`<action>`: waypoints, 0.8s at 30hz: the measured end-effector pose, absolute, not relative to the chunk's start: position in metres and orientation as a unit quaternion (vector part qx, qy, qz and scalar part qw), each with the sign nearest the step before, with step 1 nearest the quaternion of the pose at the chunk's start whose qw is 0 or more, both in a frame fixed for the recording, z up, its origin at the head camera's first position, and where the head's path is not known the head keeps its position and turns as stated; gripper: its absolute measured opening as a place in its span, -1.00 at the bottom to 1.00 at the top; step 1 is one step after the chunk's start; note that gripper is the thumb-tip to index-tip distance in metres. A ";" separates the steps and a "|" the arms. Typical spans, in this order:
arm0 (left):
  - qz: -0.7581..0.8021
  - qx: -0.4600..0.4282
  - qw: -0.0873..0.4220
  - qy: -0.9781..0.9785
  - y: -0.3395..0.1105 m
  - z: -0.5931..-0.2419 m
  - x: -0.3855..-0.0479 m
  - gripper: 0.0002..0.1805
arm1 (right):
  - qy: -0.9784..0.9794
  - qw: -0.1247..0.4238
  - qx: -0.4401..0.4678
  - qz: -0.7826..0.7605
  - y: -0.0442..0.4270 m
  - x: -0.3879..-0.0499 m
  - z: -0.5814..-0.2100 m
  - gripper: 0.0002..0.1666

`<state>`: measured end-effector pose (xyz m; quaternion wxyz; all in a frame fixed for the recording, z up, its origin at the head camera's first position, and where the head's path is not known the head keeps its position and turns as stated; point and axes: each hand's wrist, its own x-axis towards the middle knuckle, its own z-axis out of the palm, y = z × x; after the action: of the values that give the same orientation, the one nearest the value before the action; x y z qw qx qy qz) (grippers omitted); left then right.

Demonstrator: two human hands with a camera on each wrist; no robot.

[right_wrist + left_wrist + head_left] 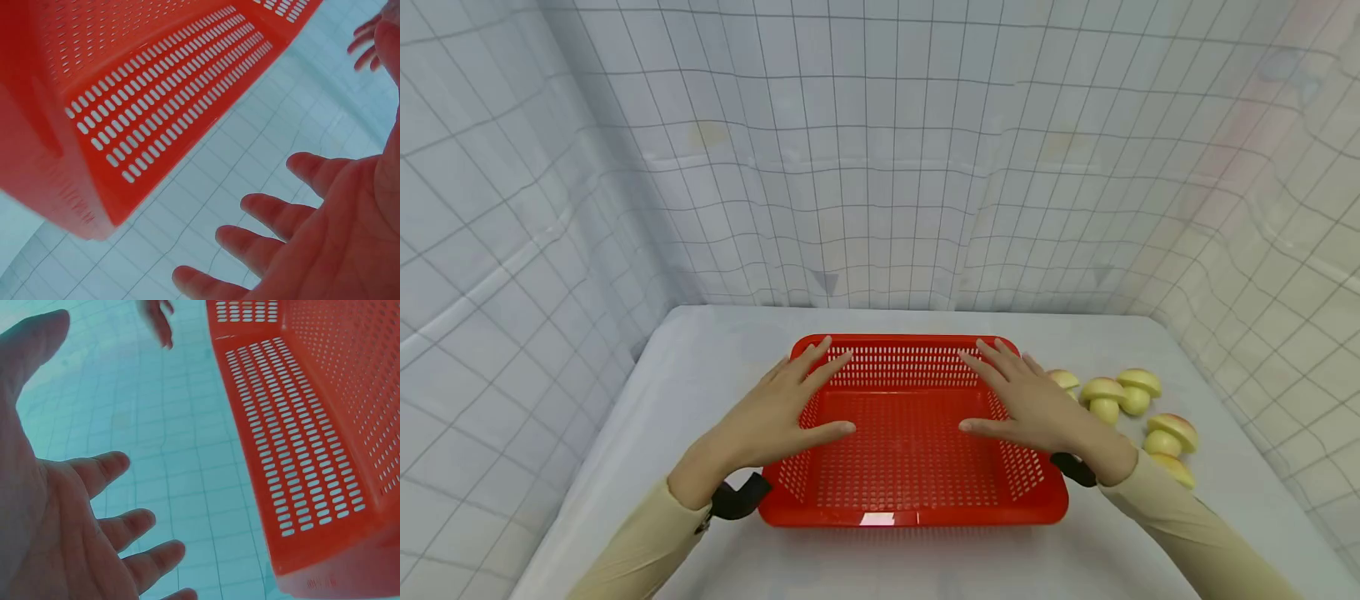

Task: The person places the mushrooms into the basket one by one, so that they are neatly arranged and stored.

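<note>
A red plastic basket [910,450] with slotted walls stands on the white table, and nothing lies inside it. Over its left side I hold my left hand [775,412], fingers spread and thumb pointing inward. My right hand [1037,404] mirrors it over the right side, also spread. Both wrist views show bare palms with nothing held; the basket wall [294,437] appears beside the left fingers, and the same basket [169,94] beside the right fingers. Each hand appears apart from the rim.
Several toy mushrooms, pale yellow with reddish-tinged caps, lie right of the basket; one mushroom [1103,398] is near my right hand, another mushroom [1172,433] farther right. My right forearm partly covers the lowest one. Grid-patterned white curtains [895,167] surround the table [715,358].
</note>
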<state>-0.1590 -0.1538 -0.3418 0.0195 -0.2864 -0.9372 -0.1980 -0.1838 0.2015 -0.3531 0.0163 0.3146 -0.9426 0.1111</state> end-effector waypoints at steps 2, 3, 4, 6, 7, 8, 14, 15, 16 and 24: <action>-0.213 -0.271 0.019 -0.939 -0.160 -0.343 -0.154 -0.03 | -0.944 0.024 0.306 0.124 0.207 -0.183 -0.354 0.08; -0.220 -0.265 0.018 -0.939 -0.163 -0.343 -0.151 -0.04 | -0.944 0.028 0.300 0.132 0.209 -0.183 -0.355 0.07; -0.227 -0.259 0.018 -0.939 -0.166 -0.344 -0.148 -0.04 | -0.945 0.032 0.295 0.141 0.212 -0.183 -0.356 0.06; -0.242 -0.249 0.018 -0.937 -0.170 -0.346 -0.144 -0.04 | -0.947 0.036 0.278 0.156 0.216 -0.182 -0.358 0.04; -0.248 -0.246 0.020 -0.937 -0.172 -0.347 -0.141 -0.05 | -0.948 0.038 0.271 0.161 0.218 -0.182 -0.359 0.03; -0.253 -0.243 0.021 -0.936 -0.175 -0.349 -0.139 -0.05 | -0.948 0.040 0.268 0.165 0.219 -0.182 -0.360 0.02; -0.287 -0.227 0.006 -0.930 -0.184 -0.363 -0.131 -0.05 | -0.951 0.056 0.247 0.179 0.232 -0.181 -0.362 -0.05; -0.293 -0.225 0.001 -0.929 -0.185 -0.366 -0.129 -0.05 | -0.951 0.058 0.243 0.182 0.234 -0.180 -0.362 -0.06; -0.296 -0.222 -0.003 -0.929 -0.186 -0.370 -0.128 -0.05 | -0.951 0.060 0.240 0.185 0.236 -0.180 -0.363 -0.07; -0.311 -0.206 0.001 -0.928 -0.193 -0.399 -0.123 -0.07 | -0.950 0.092 0.184 0.236 0.261 -0.173 -0.371 -0.21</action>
<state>-0.1225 -0.1930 -0.3986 0.0007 -0.2058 -0.9280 -0.3106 -0.1729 0.2605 -0.3711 0.0915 0.1838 -0.9497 0.2364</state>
